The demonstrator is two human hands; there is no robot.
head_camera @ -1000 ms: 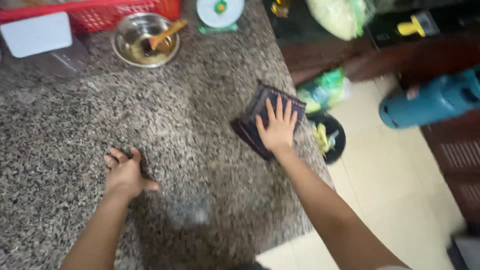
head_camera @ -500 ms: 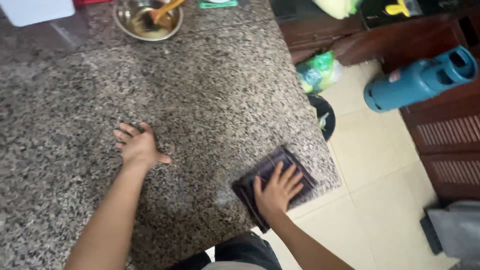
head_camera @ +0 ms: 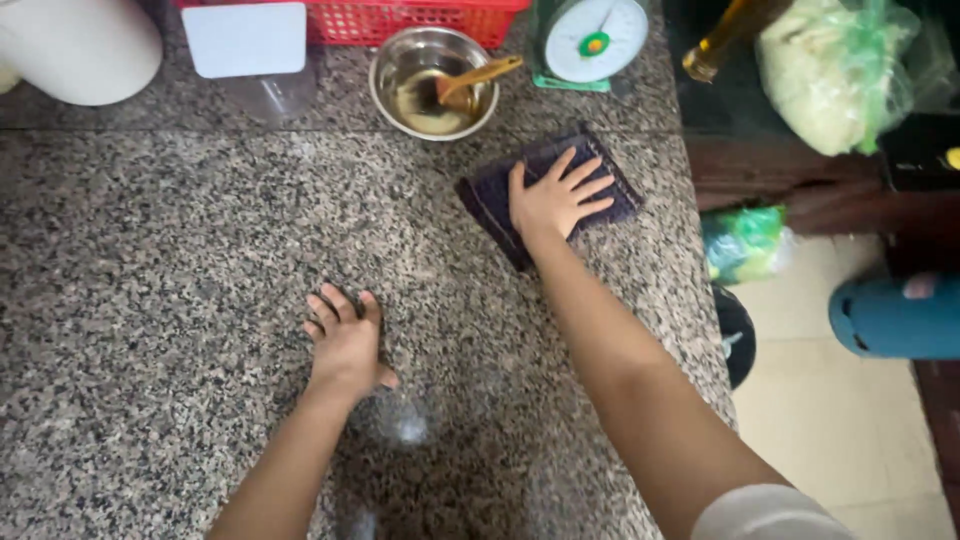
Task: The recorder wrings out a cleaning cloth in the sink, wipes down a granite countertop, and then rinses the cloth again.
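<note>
- R hand [head_camera: 553, 200] flat on dark cloth [head_camera: 548, 187], fingers spread apart, palm pressing down; not clamped, just laid on top.
- Cloth sits upper centre-right of frame on speckled granite surface [head_camera: 180, 260], near its right edge, just below scale and bowl.
- L hand [head_camera: 345, 335] at centre of frame, fingers together & slightly curled, tips on bare surface; holds nothing, looks like a brace.
- To wipe well (judgement): keep palm weight even over whole cloth, straight overlapping strokes, watch cloth corners don't fold under; L hand stays planted for balance.
- Wet-looking sheen lower centre of frame, near L wrist.
- In the way: steel bowl [head_camera: 433, 82] w/ wooden spoon [head_camera: 470, 82] just upper left of cloth; green-white kitchen scale [head_camera: 588, 42] right above it; wide stroke upward could knock either.
- Red basket [head_camera: 400, 18] along top edge; white lidded clear container [head_camera: 250, 55] & white round vessel [head_camera: 75, 45] upper left, well apart.
- Off surface at right: bagged food [head_camera: 830, 70], green bag [head_camera: 745, 245], teal cylinder [head_camera: 895, 315] on floor.
</note>
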